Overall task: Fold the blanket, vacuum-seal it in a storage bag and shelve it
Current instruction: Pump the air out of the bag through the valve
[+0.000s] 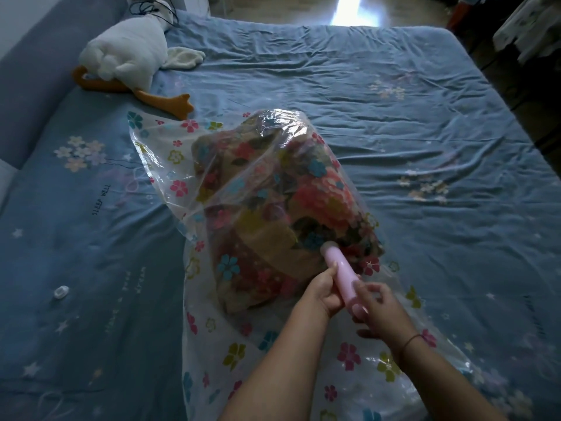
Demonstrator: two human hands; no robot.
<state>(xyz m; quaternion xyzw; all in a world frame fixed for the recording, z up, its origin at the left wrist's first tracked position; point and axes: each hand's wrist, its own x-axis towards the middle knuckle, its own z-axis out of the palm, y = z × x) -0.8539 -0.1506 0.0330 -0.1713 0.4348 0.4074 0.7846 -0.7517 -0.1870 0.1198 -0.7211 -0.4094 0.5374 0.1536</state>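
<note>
While a small clear cap (61, 292) lies at the left of the bed (394, 101) and a plush goose (127, 65) sprawls beyond it, the flowered storage bag (165, 165) sits mid-bed, the folded blanket (273, 202) bulging inside. The left hand (323, 291) has its fingers clamped on the pink pump (341, 273), whose tip presses on the bag. The right hand (381, 309) curls its fingers round the pump's near end.

bed (379, 95): rumpled blue sheet | headboard (27, 86): blue, left | floor (273, 10): wood, bright glare
</note>
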